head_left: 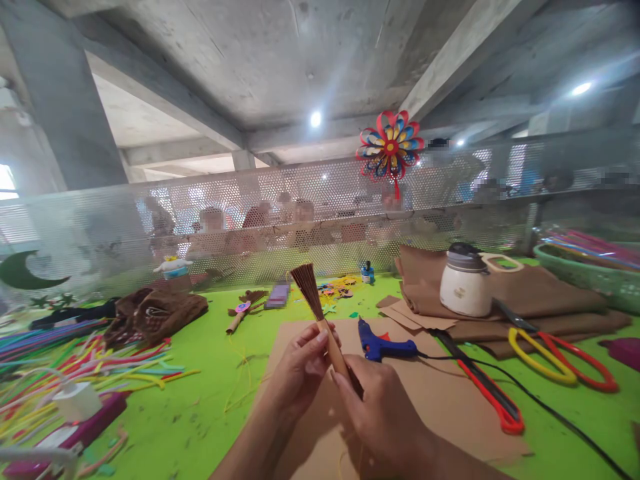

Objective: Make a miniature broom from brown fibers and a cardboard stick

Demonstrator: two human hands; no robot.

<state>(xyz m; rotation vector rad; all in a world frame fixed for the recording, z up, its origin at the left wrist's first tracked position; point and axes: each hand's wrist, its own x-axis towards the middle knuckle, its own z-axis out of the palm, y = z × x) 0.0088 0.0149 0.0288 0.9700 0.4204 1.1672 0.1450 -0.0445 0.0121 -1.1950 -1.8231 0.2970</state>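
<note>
Held up in front of me is a small brown hand broom (309,288), its dark bristles fanned out at the top and a smooth tan handle below. My left hand (305,357) pinches the upper handle just under the bristles. Around the lower end, my right hand (377,400) is closed, hiding part of the handle. Both hands are over a sheet of brown cardboard (440,413). A blue glue gun (383,343) lies on that sheet, close beyond my right hand.
Right of the cardboard lie a red utility knife (493,397) and yellow-and-red scissors (563,357). A white jar (465,283) sits on folded brown material (545,290). Coloured pipe cleaners (110,363) and a purple power strip (93,427) are at left. A perforated screen (260,233) stands behind.
</note>
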